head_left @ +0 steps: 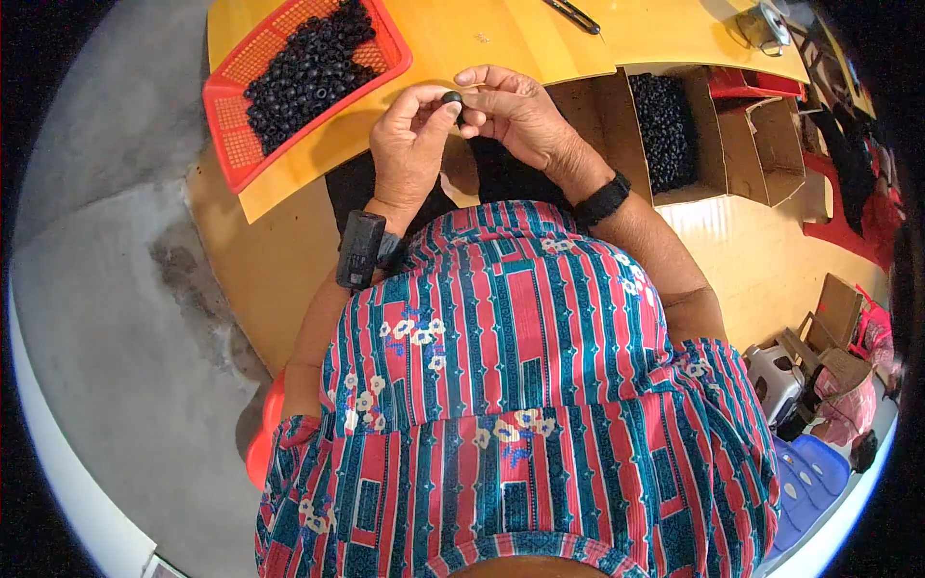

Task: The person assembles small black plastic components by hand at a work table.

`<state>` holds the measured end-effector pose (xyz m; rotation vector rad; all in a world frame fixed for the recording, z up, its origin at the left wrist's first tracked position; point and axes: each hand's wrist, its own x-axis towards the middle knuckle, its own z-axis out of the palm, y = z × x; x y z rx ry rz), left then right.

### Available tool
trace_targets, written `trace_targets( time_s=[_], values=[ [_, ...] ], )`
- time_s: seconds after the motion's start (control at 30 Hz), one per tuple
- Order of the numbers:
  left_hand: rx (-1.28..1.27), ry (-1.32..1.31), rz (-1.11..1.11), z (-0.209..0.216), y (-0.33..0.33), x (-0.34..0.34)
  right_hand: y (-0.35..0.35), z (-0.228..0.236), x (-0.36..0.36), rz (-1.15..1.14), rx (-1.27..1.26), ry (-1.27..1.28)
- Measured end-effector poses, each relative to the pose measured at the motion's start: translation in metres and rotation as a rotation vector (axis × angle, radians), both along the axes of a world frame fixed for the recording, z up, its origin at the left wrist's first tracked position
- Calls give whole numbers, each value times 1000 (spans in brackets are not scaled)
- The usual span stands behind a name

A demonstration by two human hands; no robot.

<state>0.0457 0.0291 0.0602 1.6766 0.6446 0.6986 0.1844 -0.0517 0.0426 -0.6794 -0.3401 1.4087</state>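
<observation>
Over the near edge of the yellow table, my two hands meet in front of my body. In the fingertips of my left hand [409, 144] is a small round black part [452, 97], pinched between thumb and fingers. My right hand [520, 111] touches the part's right side, its thumb and forefinger pressed together. Something thin and pale shows at those fingertips, too small to name. To the left, a red plastic basket [227, 120] sits on the table, holding many black ring-shaped parts [308, 91].
A dark cutter knife [575, 15] lies at the table's far side, with a metal object [766, 29] at far right. Below the table on the right stands a cardboard box [710, 130] of small black pieces [663, 130]. A blue plastic item [809, 486] lies lower right.
</observation>
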Motion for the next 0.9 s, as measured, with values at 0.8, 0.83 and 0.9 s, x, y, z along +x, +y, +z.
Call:
trace_targets(
  time_s=[0.8, 0.83, 0.9],
  values=[
    [-521, -125, 9, -7, -10, 2, 7, 2, 2, -24, 10, -764],
    [-566, -142, 4, -6, -10, 1, 7, 1, 1, -42, 4, -805],
    [-587, -168, 17, -5, -10, 1, 7, -1, 0, -55, -2, -843]
  ],
)
